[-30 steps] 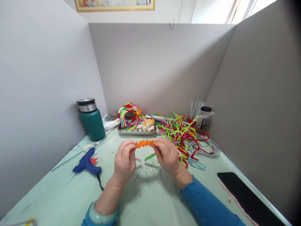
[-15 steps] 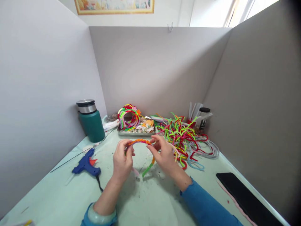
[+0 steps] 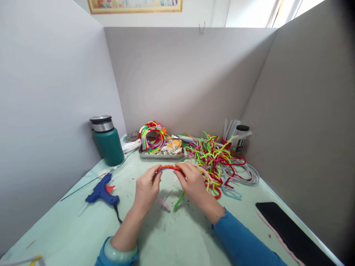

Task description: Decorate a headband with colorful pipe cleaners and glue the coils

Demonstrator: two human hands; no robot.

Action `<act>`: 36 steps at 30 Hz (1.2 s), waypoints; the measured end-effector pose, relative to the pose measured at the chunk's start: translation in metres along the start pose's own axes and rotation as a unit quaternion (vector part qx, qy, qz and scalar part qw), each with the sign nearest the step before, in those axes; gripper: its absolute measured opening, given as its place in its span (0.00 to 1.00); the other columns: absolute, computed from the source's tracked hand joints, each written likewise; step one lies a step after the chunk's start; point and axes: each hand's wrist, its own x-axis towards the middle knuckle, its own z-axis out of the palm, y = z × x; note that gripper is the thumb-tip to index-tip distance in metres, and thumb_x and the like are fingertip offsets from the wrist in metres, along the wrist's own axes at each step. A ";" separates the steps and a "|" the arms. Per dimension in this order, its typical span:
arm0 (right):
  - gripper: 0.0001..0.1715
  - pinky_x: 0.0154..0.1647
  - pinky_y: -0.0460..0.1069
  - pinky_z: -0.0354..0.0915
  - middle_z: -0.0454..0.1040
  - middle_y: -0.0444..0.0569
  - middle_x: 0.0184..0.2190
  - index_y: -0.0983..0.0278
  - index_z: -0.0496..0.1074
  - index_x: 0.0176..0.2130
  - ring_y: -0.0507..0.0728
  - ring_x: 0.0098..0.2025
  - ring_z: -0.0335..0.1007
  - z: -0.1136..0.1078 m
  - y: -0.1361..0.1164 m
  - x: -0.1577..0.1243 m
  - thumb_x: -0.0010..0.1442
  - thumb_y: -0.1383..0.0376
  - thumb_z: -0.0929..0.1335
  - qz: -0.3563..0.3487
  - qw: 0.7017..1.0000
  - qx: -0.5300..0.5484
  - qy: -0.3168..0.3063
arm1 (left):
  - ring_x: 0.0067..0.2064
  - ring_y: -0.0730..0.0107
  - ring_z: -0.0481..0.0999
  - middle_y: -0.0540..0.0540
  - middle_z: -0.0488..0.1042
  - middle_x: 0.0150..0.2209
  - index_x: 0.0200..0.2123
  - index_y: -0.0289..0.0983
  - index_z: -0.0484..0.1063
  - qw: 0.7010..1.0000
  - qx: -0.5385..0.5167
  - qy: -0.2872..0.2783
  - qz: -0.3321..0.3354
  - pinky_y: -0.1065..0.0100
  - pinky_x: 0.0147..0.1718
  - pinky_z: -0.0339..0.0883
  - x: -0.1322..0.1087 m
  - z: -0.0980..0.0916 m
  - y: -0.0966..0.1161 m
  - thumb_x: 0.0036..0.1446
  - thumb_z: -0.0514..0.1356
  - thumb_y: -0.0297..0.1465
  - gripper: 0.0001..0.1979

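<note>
Between my two hands arches a headband (image 3: 168, 167) wrapped in fuzzy orange and purple pipe cleaner. My left hand (image 3: 148, 184) pinches its left side between thumb and fingers. On the right side, my right hand (image 3: 192, 181) grips it the same way. Below the hands hang the band's two ends, a pink end (image 3: 164, 204) on the left and a green end (image 3: 179, 201) on the right. My fingers hide the stretches of band where they hold it.
A blue glue gun (image 3: 102, 192) lies at left, near a green bottle (image 3: 107, 142). Behind my hands stands a metal tray (image 3: 161, 156) with scraps and finished colourful headbands (image 3: 152, 136). A pipe cleaner heap (image 3: 213, 155) spreads at right, and a black phone-like slab (image 3: 288, 232) lies nearer.
My left hand has shifted slightly right and its fingers have closed further over the headband. The right fingers are now pressed closer together, and the hanging ends have moved right.
</note>
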 end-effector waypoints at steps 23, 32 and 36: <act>0.10 0.32 0.48 0.63 0.73 0.48 0.30 0.63 0.72 0.35 0.55 0.33 0.68 0.002 0.002 0.003 0.58 0.63 0.63 0.114 0.986 0.120 0.023 | 0.25 0.76 0.72 0.40 0.69 0.47 0.48 0.36 0.63 0.953 -0.230 -0.051 -0.192 0.75 0.13 0.62 0.006 0.000 0.005 0.49 0.59 0.37 0.23; 0.07 0.38 0.49 0.62 0.73 0.47 0.31 0.63 0.73 0.35 0.54 0.36 0.68 -0.001 0.002 0.004 0.58 0.66 0.65 0.051 0.989 0.137 -0.016 | 0.30 0.80 0.67 0.39 0.52 0.61 0.61 0.47 0.48 0.965 -0.237 -0.051 -0.104 0.77 0.20 0.64 0.008 -0.008 0.011 0.48 0.61 0.31 0.38; 0.06 0.38 0.50 0.62 0.73 0.48 0.31 0.62 0.73 0.35 0.55 0.36 0.68 -0.003 -0.001 0.005 0.58 0.65 0.65 0.026 0.991 0.128 -0.019 | 0.29 0.81 0.65 0.39 0.50 0.62 0.61 0.48 0.47 0.966 -0.243 -0.053 -0.077 0.75 0.23 0.65 0.008 -0.011 0.013 0.48 0.61 0.29 0.39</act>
